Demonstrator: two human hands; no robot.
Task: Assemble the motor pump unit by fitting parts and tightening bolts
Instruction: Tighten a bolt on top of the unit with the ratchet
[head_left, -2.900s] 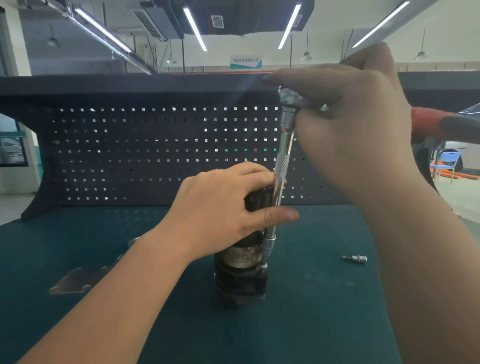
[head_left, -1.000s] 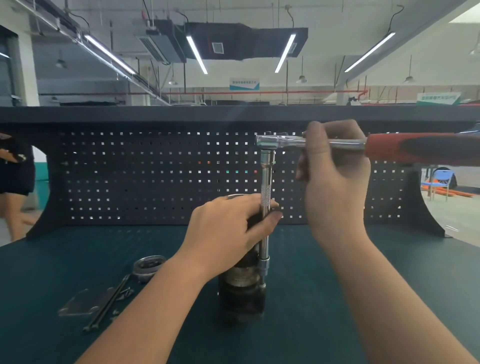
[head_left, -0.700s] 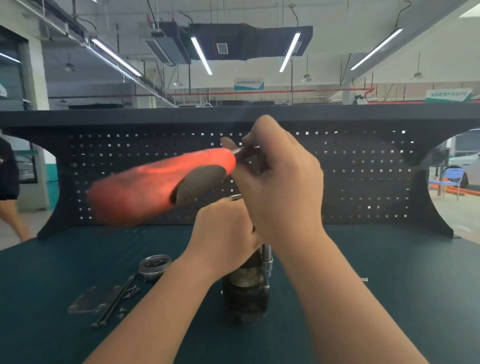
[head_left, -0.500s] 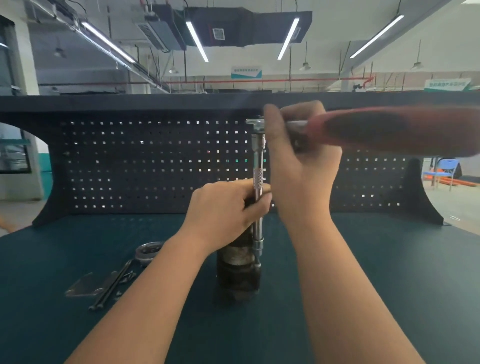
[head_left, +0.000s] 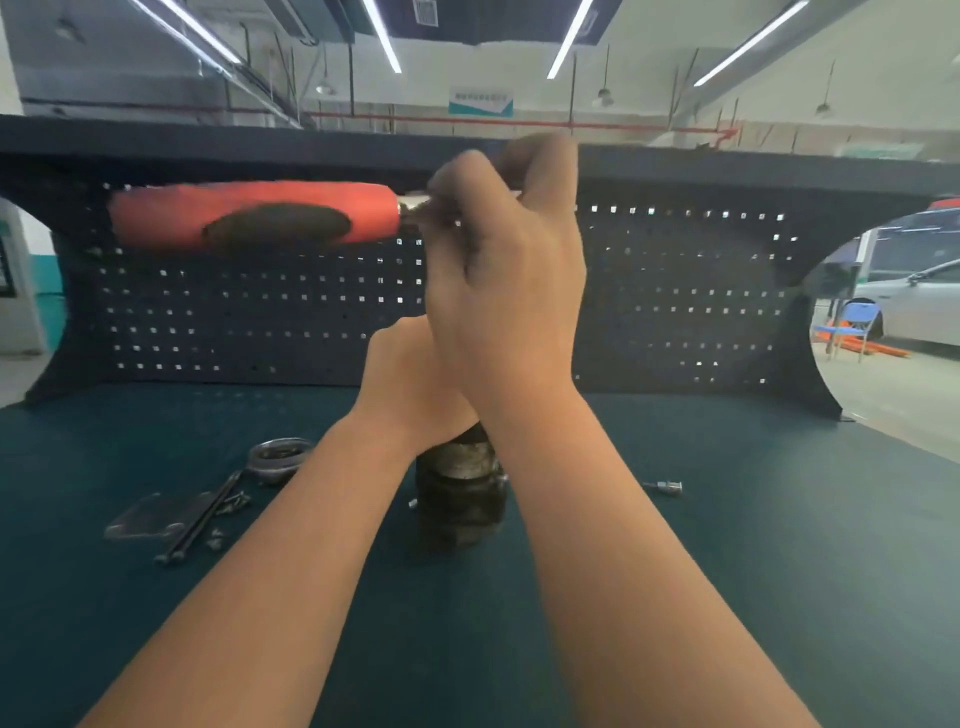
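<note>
The motor pump unit is standing upright on the counter. The left hand is clamping around its top, steadying it. The right hand, directly above the unit, is gripping the ratchet wrench near its head. Half a second ago the red handle was pointing right; now it is pointing left of the unit, so the bolt is likely being tightened stroke by stroke. 1 loose socket bit is lying right of the unit.
</note>
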